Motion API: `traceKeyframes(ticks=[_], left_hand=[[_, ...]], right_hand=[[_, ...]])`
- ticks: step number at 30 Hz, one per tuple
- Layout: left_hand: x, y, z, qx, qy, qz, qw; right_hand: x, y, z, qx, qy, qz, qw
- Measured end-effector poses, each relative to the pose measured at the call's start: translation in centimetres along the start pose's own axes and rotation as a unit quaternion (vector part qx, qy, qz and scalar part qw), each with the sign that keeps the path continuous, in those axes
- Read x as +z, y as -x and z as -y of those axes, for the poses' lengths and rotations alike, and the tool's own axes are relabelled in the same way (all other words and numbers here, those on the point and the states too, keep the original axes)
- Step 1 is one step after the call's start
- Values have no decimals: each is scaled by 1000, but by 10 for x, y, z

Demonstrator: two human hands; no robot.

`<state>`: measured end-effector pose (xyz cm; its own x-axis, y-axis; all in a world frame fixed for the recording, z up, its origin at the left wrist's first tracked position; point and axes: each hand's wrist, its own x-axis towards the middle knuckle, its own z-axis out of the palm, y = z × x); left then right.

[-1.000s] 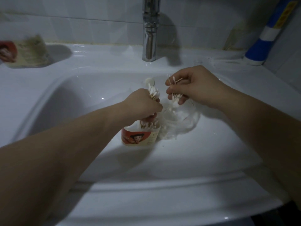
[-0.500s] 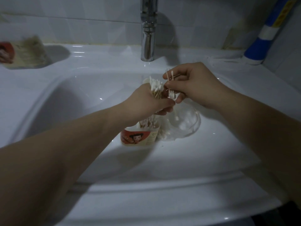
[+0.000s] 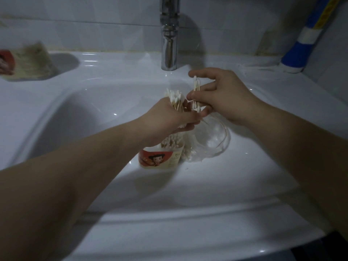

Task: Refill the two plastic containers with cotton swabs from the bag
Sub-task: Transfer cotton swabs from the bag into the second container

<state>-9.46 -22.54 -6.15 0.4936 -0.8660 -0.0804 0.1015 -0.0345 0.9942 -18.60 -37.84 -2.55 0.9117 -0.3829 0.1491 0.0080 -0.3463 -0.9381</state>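
Found the left hand (image 3: 169,119) lifted off the container mouth since a second earlier, and the right hand (image 3: 227,95) with forefinger now spread. Logged left fingers curled tight round a thick cotton swab bundle (image 3: 175,99), heads up, over the basin. Logged right thumb and middle fingers pinching a few cotton swabs (image 3: 195,91) upright, just beside that bundle. Judged the swabs near weightless: thin pale sticks, stiff yet easy to snap, soft fluffy white tips, smooth enough to slide from a loose grip and scatter. Best taken mid-stick, all parallel, squeezed only enough to stop slipping. Below the left hand, marked the labelled plastic container (image 3: 160,159) standing in the sink (image 3: 75,113): squat, red-and-cream label with a cartoon figure, part-filled with upright swabs. Against its right side, noted the clear plastic bag (image 3: 212,142), thin, crinkled, glossy, slumped open, some swabs left inside. Farther out, saw the chrome tap (image 3: 169,44), mirror-smooth, and glazed white porcelain, likely slick. On the left ledge, made out a second container (image 3: 28,61), blurred, seemingly packed with swabs; could not tell whether lidded. At far right, spotted a blue-and-white bottle (image 3: 301,44) against the wall.
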Motion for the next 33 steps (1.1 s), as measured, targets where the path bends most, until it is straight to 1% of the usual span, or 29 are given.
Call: traceKeyframes(ticks=[5, 8, 13, 15, 18, 22, 24, 27, 29, 31, 33], left_hand=[[-1, -1, 2, 7, -11, -11, 1000], [-1, -1, 1, 5, -7, -24, 1000], [-2, -2, 0, 8, 51, -52, 997], [-3, -2, 0, 17, 45, -64, 997], [-3, -1, -2, 21, 24, -44, 999], [2, -2, -5, -17, 4, -37, 999], [5, -1, -4, -34, 0, -45, 998], [5, -1, 0, -36, -10, -58, 998], [3, -1, 0, -44, -16, -76, 996], [0, -2, 0, -60, -18, -108, 992], [-2, -3, -1, -68, -11, -131, 989]], right_hand=[[0, 1, 2, 5, -21, 11, 1000], [-1, 0, 2, 12, -8, 12, 1000], [1, 0, -1, 24, 44, 15, 999], [4, 0, -2, 29, 65, 20, 997], [7, -2, -5, 36, 73, 9, 997], [4, -2, -6, 21, 88, -15, 996], [4, -3, -8, 18, 113, -4, 993], [3, -4, -11, 16, 148, 16, 989], [2, -5, -10, 26, 136, 19, 990], [-2, -6, -8, 43, 104, 0, 994], [-5, -8, -9, 66, 125, 2, 990]])
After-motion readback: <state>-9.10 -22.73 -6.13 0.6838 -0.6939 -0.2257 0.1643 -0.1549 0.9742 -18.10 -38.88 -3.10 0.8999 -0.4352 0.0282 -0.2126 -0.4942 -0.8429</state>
